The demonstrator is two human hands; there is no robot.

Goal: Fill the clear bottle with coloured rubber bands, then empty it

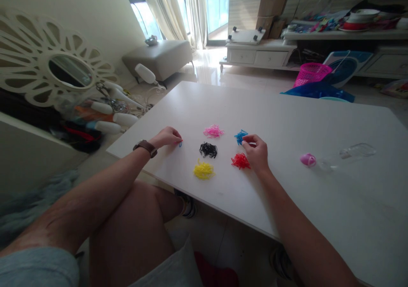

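My left hand (pixel 168 137), with a brown-strapped watch on its wrist, pinches a small blue rubber band (pixel 180 144) low over the white table (pixel 270 117); a speck of red shows at its fingertips. My right hand (pixel 257 152) has its fingers closed at the edge of the blue rubber band pile (pixel 240 136). What those fingers hold, if anything, is too small to make out. Just below that hand lies the red pile (pixel 241 161). Between my hands, pink (pixel 213 131), black (pixel 208 150) and yellow (pixel 204 170) rubber band piles form a column.
To the right on the table are a pink-purple egg-shaped item (pixel 308 159) and a clear plastic container (pixel 358 150). Beyond the far edge stands a pink basket (pixel 310 74). Lamp parts with white shades (pixel 126 119) crowd the floor at the left.
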